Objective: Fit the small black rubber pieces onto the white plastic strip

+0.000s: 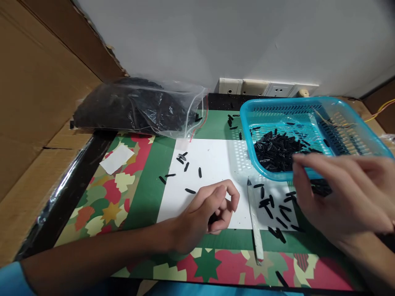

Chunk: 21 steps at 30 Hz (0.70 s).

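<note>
My left hand is curled, palm turned partly up, above the white paper. A dark patch shows inside its bent fingers; whether that is a black piece or shadow I cannot make out. On the right, my right hand hovers by the front rim of the blue plastic basket, thumb and forefinger tips together; anything between them is too small to see. A pile of small slender black pieces lies in the basket. Between my hands rests a white stick with a dark pointed tip.
A zip bag full of dark material lies at the back left. Loose black pieces are scattered on the paper and patterned mat. A small white paper scrap sits at left. Cardboard stands left; wall sockets are behind.
</note>
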Available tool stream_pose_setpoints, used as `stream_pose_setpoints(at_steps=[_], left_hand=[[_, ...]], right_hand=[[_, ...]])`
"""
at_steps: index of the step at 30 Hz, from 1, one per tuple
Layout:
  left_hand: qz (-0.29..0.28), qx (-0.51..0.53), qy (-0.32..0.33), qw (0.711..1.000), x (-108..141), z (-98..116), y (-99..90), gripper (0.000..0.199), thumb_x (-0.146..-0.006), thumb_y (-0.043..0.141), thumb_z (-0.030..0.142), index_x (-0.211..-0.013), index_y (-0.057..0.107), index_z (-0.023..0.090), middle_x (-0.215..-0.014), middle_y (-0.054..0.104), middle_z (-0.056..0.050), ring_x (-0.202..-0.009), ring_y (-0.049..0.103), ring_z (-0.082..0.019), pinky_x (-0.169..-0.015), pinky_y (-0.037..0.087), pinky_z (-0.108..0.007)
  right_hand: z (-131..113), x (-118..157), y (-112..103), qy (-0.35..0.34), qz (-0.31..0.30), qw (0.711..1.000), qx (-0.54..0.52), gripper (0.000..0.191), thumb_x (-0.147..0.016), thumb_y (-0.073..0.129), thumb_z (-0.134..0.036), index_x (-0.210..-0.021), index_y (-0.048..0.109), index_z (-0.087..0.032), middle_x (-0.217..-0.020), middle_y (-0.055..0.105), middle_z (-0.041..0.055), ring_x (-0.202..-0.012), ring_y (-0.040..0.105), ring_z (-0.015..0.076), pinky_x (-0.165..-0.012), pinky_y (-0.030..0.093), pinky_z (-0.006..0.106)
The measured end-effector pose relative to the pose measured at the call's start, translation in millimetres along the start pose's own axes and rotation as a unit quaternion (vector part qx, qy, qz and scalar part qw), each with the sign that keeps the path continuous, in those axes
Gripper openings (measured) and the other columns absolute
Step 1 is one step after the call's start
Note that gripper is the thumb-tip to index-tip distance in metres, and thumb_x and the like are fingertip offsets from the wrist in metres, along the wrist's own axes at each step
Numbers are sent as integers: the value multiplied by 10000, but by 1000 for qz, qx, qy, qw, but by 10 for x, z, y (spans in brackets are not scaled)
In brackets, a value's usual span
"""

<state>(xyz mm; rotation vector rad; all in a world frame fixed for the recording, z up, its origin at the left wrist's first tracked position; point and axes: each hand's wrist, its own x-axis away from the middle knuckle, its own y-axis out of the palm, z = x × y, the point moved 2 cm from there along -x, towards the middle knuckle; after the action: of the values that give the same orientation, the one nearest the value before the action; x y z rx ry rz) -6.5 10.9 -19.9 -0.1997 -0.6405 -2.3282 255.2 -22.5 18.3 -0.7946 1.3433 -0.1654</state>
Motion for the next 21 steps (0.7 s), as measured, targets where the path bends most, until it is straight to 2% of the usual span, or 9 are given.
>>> stream_pose_setpoints(at_steps=[2, 3, 5, 6, 8, 10, 15, 18, 21], left_hand=[[-5, 0, -4, 1000, 7, -19, -15, 516, -1127, 233, 628, -1001, 531, 226, -543, 419, 91, -440, 246, -82, -450, 248, -190], [-8, -8, -6, 1000, 9, -25, -19, 549, -1116, 197, 658, -1040, 535, 232, -550, 435, 89, -427, 254, -83, -434, 246, -185], [-20, -35, -9, 999, 11, -27, -16, 629, -1077, 159, 743, -1140, 535, 242, -591, 493, 75, -423, 296, -88, -415, 259, -177], [-30, -49, -9, 998, 12, -25, -9, 669, -1049, 158, 793, -1190, 523, 250, -616, 519, 68, -430, 321, -92, -408, 270, -174], [-46, -66, -5, 997, 13, -17, 8, 732, -994, 178, 873, -1270, 486, 268, -665, 525, 65, -459, 353, -100, -407, 301, -172], [-48, -75, 0, 996, 17, -11, 18, 750, -973, 183, 897, -1321, 451, 289, -721, 503, 68, -488, 355, -100, -415, 324, -172], [-56, -94, 3, 994, 37, -25, 20, 743, -989, 151, 875, -1403, 410, 316, -792, 489, 52, -532, 360, -104, -427, 341, -167], [-67, -88, 0, 994, 43, -38, 17, 755, -990, 136, 871, -1420, 404, 310, -802, 530, 31, -567, 395, -117, -444, 345, -166], [-70, -79, -4, 994, 34, -46, 13, 760, -988, 142, 875, -1405, 417, 303, -807, 548, 25, -562, 391, -114, -439, 315, -166]], right_hand=[[33, 4, 52, 18, -9, 999, 45, 571, -885, 843, -138, -1433, 706, -223, -1100, 838, 99, -835, 697, 303, -785, 531, 470], [5, 7, 75, 3, -12, 999, 37, 554, -894, 836, -147, -1429, 711, -222, -1125, 835, 100, -846, 686, 296, -786, 529, 463], [-139, 13, 112, -82, -34, 995, -43, 394, -942, 776, -156, -1334, 763, -200, -1138, 836, 94, -822, 670, 254, -746, 539, 419], [-247, 18, 124, -151, -44, 982, -103, 272, -999, 688, -171, -1245, 797, -204, -1142, 837, 83, -850, 686, 236, -730, 548, 392], [-465, 27, 154, -255, -83, 941, -207, 281, -1057, 554, -180, -1104, 831, -183, -1174, 834, 74, -959, 706, 213, -720, 567, 349], [-637, 32, 204, -284, -134, 912, -263, 327, -1059, 512, -152, -1064, 839, -152, -1237, 823, 81, -1072, 725, 203, -767, 591, 320], [-785, 70, 300, -281, -170, 896, -300, 294, -1103, 572, -261, -1122, 822, -106, -1320, 795, 118, -1250, 710, 238, -1026, 583, 351], [-767, 93, 319, -272, -195, 894, -298, 345, -1120, 572, -294, -1274, 769, -55, -1340, 782, 139, -1278, 704, 254, -1051, 574, 366], [-758, 107, 317, -257, -208, 891, -311, 348, -1126, 550, -257, -1311, 743, -34, -1353, 777, 137, -1297, 698, 249, -1064, 571, 357]])
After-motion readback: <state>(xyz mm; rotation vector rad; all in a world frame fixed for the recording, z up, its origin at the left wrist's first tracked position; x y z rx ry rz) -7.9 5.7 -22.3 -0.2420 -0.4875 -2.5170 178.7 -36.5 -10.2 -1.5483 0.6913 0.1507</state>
